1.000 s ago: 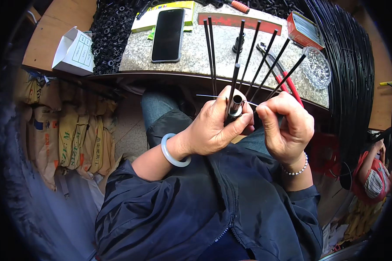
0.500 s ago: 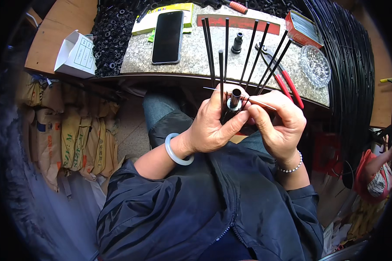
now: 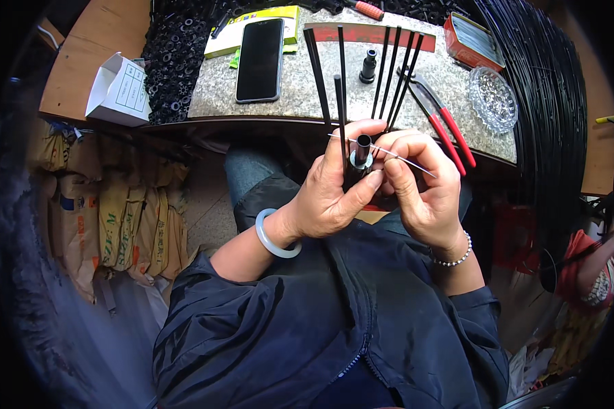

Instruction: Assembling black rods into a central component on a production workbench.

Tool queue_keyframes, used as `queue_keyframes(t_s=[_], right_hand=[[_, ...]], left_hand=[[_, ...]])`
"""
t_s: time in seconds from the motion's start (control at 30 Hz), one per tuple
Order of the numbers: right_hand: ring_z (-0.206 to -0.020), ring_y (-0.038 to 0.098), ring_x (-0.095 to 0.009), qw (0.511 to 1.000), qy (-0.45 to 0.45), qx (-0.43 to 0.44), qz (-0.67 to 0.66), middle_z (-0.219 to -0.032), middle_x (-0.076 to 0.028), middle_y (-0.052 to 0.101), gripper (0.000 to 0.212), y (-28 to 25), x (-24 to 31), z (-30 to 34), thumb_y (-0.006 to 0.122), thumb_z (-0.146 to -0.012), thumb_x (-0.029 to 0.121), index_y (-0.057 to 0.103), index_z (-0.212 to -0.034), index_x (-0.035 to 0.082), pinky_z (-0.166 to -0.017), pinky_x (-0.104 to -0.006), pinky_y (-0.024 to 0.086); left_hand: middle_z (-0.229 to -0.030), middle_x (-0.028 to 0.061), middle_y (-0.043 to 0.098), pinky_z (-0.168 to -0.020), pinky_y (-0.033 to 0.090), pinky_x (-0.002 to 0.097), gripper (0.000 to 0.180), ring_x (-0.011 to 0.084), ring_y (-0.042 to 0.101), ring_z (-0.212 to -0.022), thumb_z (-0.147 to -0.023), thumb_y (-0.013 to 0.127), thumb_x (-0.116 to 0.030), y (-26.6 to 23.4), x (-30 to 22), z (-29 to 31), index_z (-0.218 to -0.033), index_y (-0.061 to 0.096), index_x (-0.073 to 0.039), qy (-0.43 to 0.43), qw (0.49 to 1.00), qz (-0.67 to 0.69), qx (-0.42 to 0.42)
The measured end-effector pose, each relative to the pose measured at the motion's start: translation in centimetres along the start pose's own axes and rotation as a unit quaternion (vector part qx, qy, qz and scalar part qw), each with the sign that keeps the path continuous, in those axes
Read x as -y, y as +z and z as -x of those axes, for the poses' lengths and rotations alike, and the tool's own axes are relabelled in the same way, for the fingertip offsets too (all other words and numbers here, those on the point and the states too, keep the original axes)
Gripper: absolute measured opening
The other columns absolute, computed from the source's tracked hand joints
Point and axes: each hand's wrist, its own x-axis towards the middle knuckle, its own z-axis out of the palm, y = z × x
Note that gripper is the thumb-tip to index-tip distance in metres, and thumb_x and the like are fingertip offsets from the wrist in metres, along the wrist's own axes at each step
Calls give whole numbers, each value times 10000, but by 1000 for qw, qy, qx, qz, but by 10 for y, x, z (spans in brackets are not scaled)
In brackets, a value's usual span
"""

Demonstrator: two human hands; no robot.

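A black tubular hub with a pale ring round it stands upright between my hands in front of my lap. Several thin black rods fan upward from it, like umbrella ribs. My left hand is closed round the hub, thumb on its near side. A thin metal wire runs slantwise past the hub, across the fingers of both hands. My right hand pinches the wire close beside the hub. The rods' lower ends are hidden by my fingers.
On the stone-topped bench lie a phone, red-handled pliers, a glass dish, a tin and another black hub. A white box sits left, near a heap of black parts. Long black rods hang at right.
The rods on the right have swung left and stand closer together and more upright. Both hands have shifted slightly left with the hub. More of the wire shows on the right.
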Motion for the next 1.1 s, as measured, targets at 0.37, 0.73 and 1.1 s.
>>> queue_keyframes(t_s=[0.37,0.73,1.1], right_hand=[[-753,586,-138,998,-62,-20,-17,-907,-123,614,126,-9,-9,6,612,-856,18,563,-955,-42,-699,-255,481],[-650,615,-134,989,-132,-64,23,-759,-108,630,51,-6,1,7,628,-814,-66,595,-845,-44,-587,-223,487],[-607,587,-102,985,-148,-80,23,-703,-92,634,75,-6,1,9,642,-787,-83,599,-821,-30,-528,-193,425]], left_hand=[[-935,77,560,-749,481,259,479,122,596,-817,-901,551,-85,2,1,3,-1310,324,16,-6,996,84,-12],[-966,96,522,-800,491,289,310,146,566,-873,-916,528,-85,15,6,8,-1168,359,-22,-56,982,171,-61],[-964,89,529,-803,465,278,287,127,543,-867,-875,592,-83,16,6,4,-1069,385,-47,7,981,187,-60]])
